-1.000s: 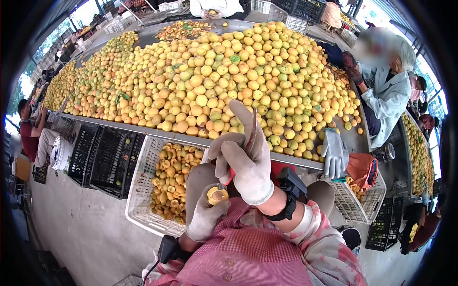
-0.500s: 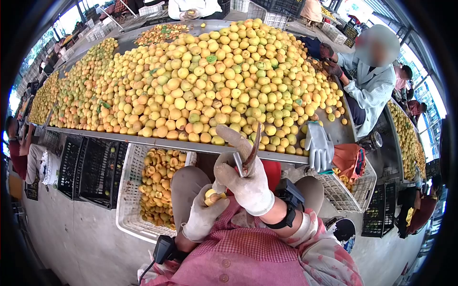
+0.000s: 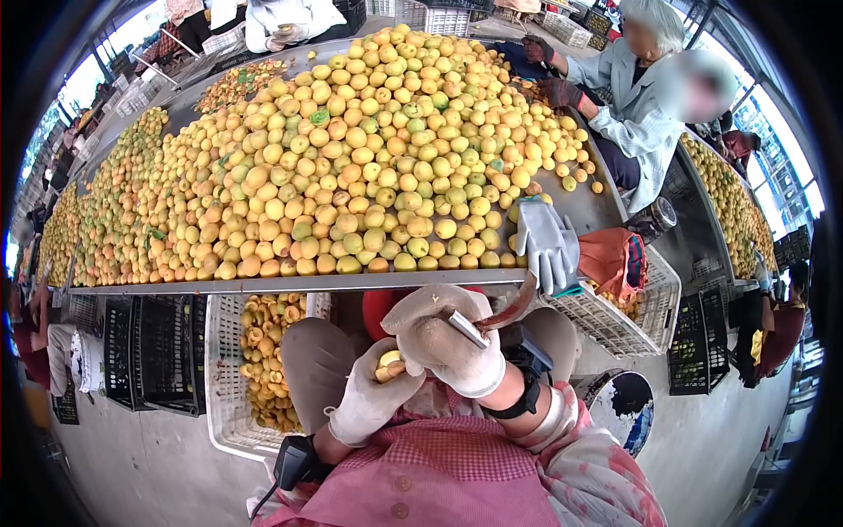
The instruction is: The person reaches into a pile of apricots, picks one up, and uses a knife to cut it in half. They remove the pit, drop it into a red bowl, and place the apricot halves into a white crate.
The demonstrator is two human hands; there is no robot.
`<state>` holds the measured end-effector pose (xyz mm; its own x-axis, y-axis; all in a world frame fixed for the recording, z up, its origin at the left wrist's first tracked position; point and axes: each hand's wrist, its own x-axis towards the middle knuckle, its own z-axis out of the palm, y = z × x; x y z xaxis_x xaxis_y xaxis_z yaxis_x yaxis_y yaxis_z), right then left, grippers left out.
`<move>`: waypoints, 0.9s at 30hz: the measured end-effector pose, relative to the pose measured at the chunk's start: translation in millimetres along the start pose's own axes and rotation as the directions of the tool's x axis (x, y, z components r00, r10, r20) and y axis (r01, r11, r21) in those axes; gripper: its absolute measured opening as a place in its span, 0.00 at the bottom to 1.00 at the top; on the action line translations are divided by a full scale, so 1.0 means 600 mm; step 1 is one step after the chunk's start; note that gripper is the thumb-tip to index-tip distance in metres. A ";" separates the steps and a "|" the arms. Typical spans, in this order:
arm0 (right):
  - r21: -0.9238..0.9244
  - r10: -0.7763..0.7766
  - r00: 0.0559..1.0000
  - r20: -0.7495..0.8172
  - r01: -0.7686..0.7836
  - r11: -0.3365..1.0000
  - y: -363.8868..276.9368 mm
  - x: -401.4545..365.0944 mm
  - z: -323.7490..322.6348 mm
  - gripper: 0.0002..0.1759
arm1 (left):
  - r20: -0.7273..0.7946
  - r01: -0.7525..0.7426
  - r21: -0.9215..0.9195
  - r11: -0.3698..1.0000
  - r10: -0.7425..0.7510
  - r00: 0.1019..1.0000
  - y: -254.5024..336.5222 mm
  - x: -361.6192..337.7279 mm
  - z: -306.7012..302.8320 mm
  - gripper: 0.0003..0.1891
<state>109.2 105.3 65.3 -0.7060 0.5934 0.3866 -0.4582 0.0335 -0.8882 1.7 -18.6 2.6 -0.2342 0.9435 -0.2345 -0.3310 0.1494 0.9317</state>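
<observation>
My left hand (image 3: 373, 400), in a pale glove, is closed round a cut yellow fruit (image 3: 389, 365) in front of my lap. Just beside it, my right hand (image 3: 452, 342), also gloved, grips a knife (image 3: 512, 314) with a metal handle part and a curved, reddish-brown blade that points to the upper right. The two hands are close together, and the right fingertips are partly hidden. Beyond them, a large heap of yellow-orange fruit (image 3: 351, 167) covers the metal table (image 3: 351, 283).
A white crate (image 3: 230, 430) of cut fruit stands left of my knees. Grey gloves (image 3: 546, 249) and a red cloth (image 3: 612, 261) lie at the table's right corner, above another white crate (image 3: 654, 316). Black crates (image 3: 167, 351) stand left. A co-worker (image 3: 637, 114) sits at the right.
The view has shifted, so the table appears further left. My right hand has turned, and the knife blade has swung from upright to pointing right. My left hand still holds the fruit.
</observation>
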 end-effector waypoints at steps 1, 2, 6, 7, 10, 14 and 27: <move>0.002 0.000 1.000 -0.005 0.000 1.000 -0.006 -0.001 -0.005 0.10 | 0.013 -0.021 0.013 1.000 0.021 1.000 0.000 0.003 0.006 0.16; 0.024 0.095 0.995 0.014 -0.096 0.995 -0.015 -0.003 -0.008 0.10 | 0.025 -0.042 0.027 0.999 0.042 0.999 0.001 0.005 0.010 0.17; 0.085 0.312 0.946 0.083 -0.319 0.944 -0.034 -0.004 -0.016 0.11 | 0.057 -0.022 0.040 0.999 0.020 0.998 0.006 0.008 0.021 0.16; 0.066 0.202 0.978 0.043 -0.204 0.977 -0.022 -0.001 -0.013 0.12 | 0.078 -0.018 0.074 0.997 0.012 0.997 0.006 0.008 0.020 0.15; 0.160 0.176 0.984 0.043 -0.180 0.971 -0.011 -0.005 -0.025 0.11 | 0.113 0.012 0.137 0.990 -0.028 0.993 0.012 0.009 0.020 0.14; 0.539 0.207 0.973 0.099 -0.227 0.811 0.016 -0.009 -0.039 0.23 | 0.172 0.053 0.120 0.991 -0.074 0.982 0.015 0.013 0.025 0.13; 0.854 0.265 0.964 0.024 -0.157 0.495 0.052 -0.019 -0.044 0.21 | 0.266 -0.034 0.265 0.964 -0.039 0.963 0.025 0.009 -0.001 0.23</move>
<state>117.5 120.8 26.3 -0.8147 0.5619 0.1434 -0.5775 -0.7637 -0.2886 -4.8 -11.4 15.1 0.0309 0.9816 -0.1887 -0.0683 0.1904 0.9793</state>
